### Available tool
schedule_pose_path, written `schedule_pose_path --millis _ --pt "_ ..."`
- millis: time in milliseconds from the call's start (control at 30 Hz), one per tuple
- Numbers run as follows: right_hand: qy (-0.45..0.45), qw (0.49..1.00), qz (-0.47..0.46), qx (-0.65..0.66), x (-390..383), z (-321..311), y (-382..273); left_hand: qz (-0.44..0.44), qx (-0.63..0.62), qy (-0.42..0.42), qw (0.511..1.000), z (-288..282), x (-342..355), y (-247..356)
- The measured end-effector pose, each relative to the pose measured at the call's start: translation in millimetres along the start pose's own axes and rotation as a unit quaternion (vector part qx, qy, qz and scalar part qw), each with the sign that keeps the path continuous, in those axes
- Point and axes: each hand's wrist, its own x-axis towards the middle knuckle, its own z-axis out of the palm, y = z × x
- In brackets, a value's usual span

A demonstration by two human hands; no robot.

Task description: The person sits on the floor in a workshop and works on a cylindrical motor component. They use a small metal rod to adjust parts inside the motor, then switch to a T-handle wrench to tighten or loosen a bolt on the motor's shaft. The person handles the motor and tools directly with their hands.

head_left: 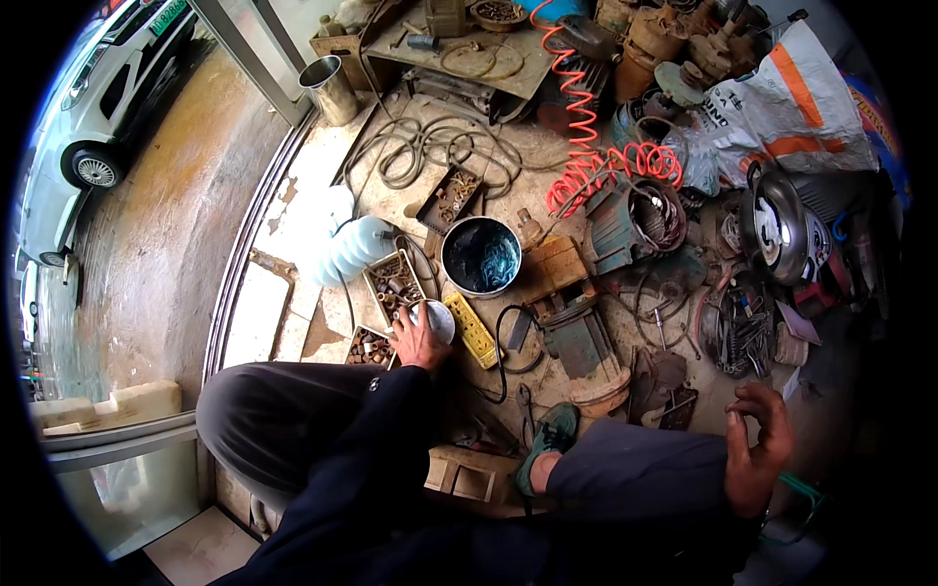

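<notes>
My left hand reaches down to a round whitish, lid-like disc, its fingers bent over the near left part and hiding some of it. Just beyond stands a pale tub with dark bluish grease inside. A yellow power strip lies right of the disc. Small boxes of metal parts and of brownish cylindrical pieces sit beside this hand. Over my right knee, my right hand is raised with curled fingers and thumb apart; nothing shows in it.
A motor housing with wound wire and a rusty machine body stand right of the tub. A red coiled hose hangs behind. Cables cross the floor. Tools and a metal bowl lie at right.
</notes>
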Motion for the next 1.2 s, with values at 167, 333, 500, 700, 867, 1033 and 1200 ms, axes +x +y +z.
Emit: schedule_pose_path --millis 167,333,500,700,867,1033,1200 --pt "-0.012 1.000 0.007 -0.018 9.4 6.5 -10.0 -0.061 -0.185 0.024 0.980 -3.0 -14.4 10.7" --pt "-0.156 0.986 -0.054 0.002 18.5 47.8 -41.5 0.069 -0.518 -0.365 0.771 -9.7 -52.4 3.1" --pt "-0.304 0.919 0.100 0.229 4.3 132.0 -28.2 0.242 -0.616 -0.450 0.599 -101.6 -109.9 67.1" --pt "-0.324 0.837 0.132 0.420 -0.8 172.3 -41.0 0.321 -0.623 -0.378 0.605 -143.6 -132.6 86.5" --pt "-0.327 0.837 0.127 0.421 13.6 177.9 -63.7 0.333 -0.616 -0.311 0.643 -136.1 -125.6 82.4" --pt "-0.179 0.975 -0.036 0.125 61.7 207.6 -45.9 0.237 -0.481 -0.260 0.803 -115.9 -107.3 61.5" --pt "-0.149 0.967 -0.179 -0.102 99.3 251.7 -75.9 0.077 -0.302 -0.205 0.928 -105.0 -95.5 55.1"
